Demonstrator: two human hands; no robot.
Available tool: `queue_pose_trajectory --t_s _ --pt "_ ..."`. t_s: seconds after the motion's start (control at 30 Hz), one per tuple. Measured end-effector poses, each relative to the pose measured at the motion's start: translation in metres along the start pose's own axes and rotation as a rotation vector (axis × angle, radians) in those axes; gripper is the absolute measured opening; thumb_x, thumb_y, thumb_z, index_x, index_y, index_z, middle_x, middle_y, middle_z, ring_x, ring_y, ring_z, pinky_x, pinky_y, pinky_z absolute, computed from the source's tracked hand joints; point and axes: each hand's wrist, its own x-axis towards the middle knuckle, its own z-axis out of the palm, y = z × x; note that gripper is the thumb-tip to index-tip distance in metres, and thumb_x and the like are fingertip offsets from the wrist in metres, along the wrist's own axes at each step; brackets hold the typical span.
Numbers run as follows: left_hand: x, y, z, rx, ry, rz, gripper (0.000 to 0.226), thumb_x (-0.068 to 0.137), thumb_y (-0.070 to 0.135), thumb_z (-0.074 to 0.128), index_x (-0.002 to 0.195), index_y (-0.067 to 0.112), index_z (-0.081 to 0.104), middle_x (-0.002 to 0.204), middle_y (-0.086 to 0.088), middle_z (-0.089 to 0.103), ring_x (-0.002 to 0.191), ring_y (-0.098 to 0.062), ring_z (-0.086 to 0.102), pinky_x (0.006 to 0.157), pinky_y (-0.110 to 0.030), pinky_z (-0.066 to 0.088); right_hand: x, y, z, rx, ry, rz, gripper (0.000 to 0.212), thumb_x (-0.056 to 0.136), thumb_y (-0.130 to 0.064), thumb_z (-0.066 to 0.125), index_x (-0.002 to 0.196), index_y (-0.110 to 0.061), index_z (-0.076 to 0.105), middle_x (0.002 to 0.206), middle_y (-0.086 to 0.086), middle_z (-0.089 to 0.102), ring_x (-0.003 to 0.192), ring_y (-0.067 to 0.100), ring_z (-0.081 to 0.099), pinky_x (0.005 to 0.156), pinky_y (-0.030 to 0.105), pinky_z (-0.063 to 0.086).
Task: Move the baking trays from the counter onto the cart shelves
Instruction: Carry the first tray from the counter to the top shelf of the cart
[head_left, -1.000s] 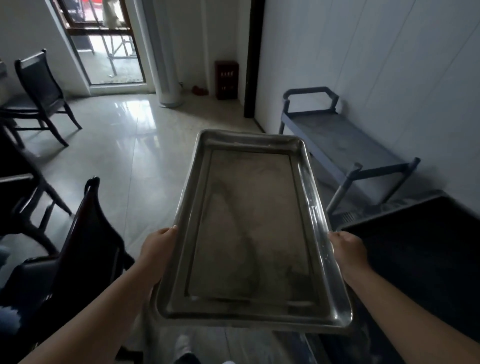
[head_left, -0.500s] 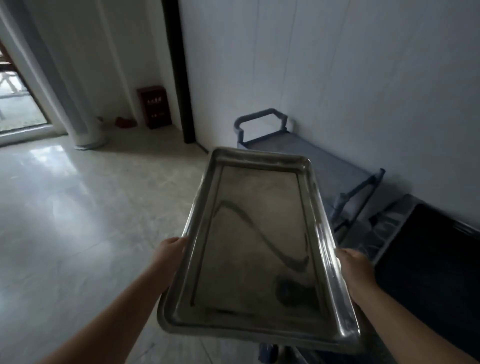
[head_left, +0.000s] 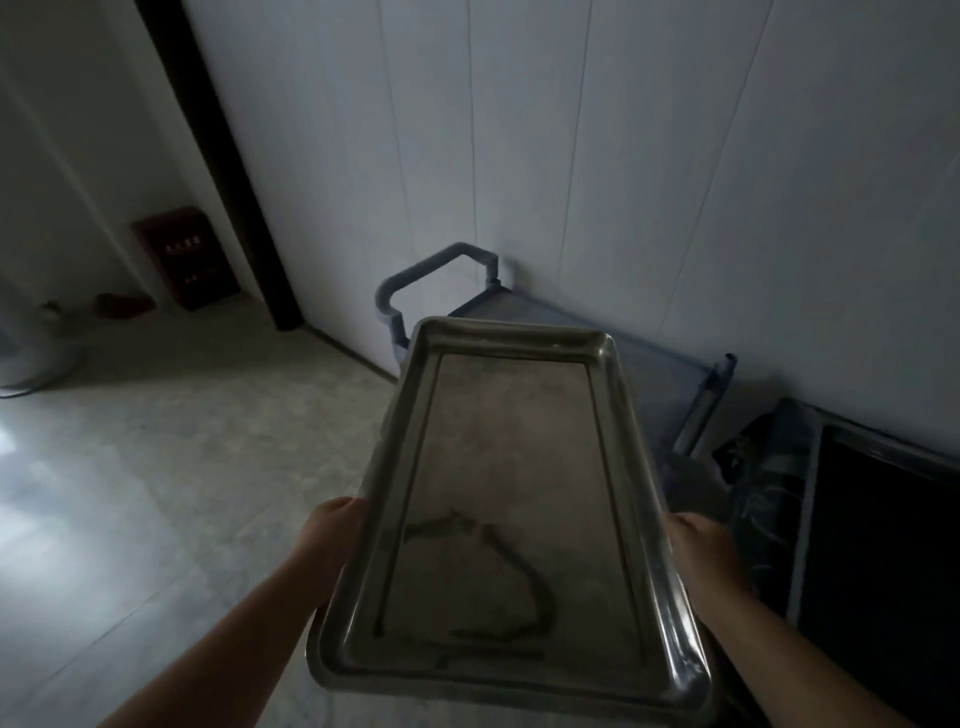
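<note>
Taking the cart against the white wall as our landmark, we start well to its left, where a dark red box sits on the floor by a black door frame and open pale floor runs up to the cart's near side. Closer in, our left hand grips the left long rim of the baking tray, fingers curled under where we cannot see them. The tray is empty, carried in the air roughly level with its far short edge hanging over the cart's handle end. Our right hand clasps the right rim the same way, so both hands are closed on the tray. We judge we are in the carrying step, with the tray off the counter and not yet shelved. The next move calls for lining the tray's long axis with the top shelf and lowering it flat between the blue handle and the upright post at the cart's right end. To the cart's right a dark counter edge crowds in, so room is tighter there than on the floor side.
</note>
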Motion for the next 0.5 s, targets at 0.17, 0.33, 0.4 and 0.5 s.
queue_pose_trajectory --t_s 0.17,0.33,0.4,0.5 --pt "0.072 0.026 0.014 0.020 -0.034 0.001 0.026 0.095 0.015 0.058 0.086 -0.006 0.072 0.081 -0.026 0.068 0.076 -0.032 0.063 0.072 -0.044 0.054 0.044 -0.023 0.025 0.006 0.043 0.042 0.027 0.092 -0.018 0.058 0.069 -0.005 0.067 0.070 0.018 0.064 0.070 0.036 0.058 0.066 0.039 0.044" --pt "0.153 0.052 0.023 0.035 -0.082 0.010 0.023 0.094 0.017 0.059 0.080 0.003 0.072 0.077 -0.021 0.070 0.072 -0.032 0.064 0.070 -0.038 0.052 0.085 -0.039 0.065 -0.013 0.100 0.083 0.029 0.094 -0.020 0.056 0.070 -0.006 0.063 0.064 0.010 0.058 0.057 0.017 0.049 0.051 0.026 0.033" --pt "0.190 0.064 0.026 0.041 -0.121 0.028 0.021 0.094 0.017 0.059 0.086 0.003 0.072 0.077 -0.018 0.071 0.072 -0.032 0.065 0.070 -0.037 0.052 0.100 -0.047 0.081 -0.017 0.112 0.114 0.032 0.095 -0.023 0.055 0.076 0.001 0.066 0.068 0.013 0.060 0.057 0.015 0.048 0.051 0.026 0.033" --pt "0.245 0.084 0.032 0.066 -0.181 0.051 0.020 0.094 0.018 0.058 0.089 0.005 0.073 0.082 -0.017 0.073 0.074 -0.031 0.067 0.066 -0.033 0.052 0.122 -0.057 0.106 0.025 0.167 0.182 0.035 0.095 -0.025 0.055 0.079 0.005 0.064 0.072 0.022 0.061 0.061 0.027 0.051 0.055 0.033 0.034"
